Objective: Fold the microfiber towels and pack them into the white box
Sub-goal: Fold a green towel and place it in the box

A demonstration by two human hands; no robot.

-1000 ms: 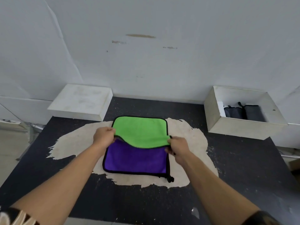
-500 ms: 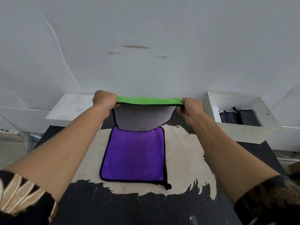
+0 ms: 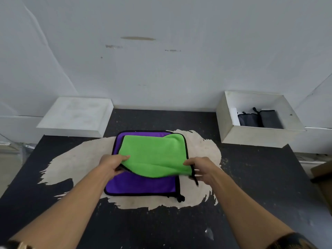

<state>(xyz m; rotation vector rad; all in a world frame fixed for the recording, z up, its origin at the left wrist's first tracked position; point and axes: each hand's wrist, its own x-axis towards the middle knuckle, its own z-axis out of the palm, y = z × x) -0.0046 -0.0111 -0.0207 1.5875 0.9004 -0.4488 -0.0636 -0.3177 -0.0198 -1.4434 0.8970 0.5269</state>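
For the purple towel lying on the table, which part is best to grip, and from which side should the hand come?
The purple towel lies flat, and the green towel covers most of it except its near strip. So a pinch grip on the two near corners, coming from the person's side, seems best.

Purple towel (image 3: pixel 140 186) approx. half hidden w/ green towel (image 3: pixel 154 153) atop.

COUNT | hands: 2, left hand (image 3: pixel 111 164), right hand (image 3: pixel 203 169) | unfolded towels: 2, green towel (image 3: pixel 154 153), purple towel (image 3: pixel 140 186) | folded towels in box: 2, left grey towel (image 3: pixel 248 119), right grey towel (image 3: pixel 270 118) | white box (image 3: pixel 255 136): 1 | white slab (image 3: pixel 75 115): 1 | table (image 3: pixel 269 186): 1
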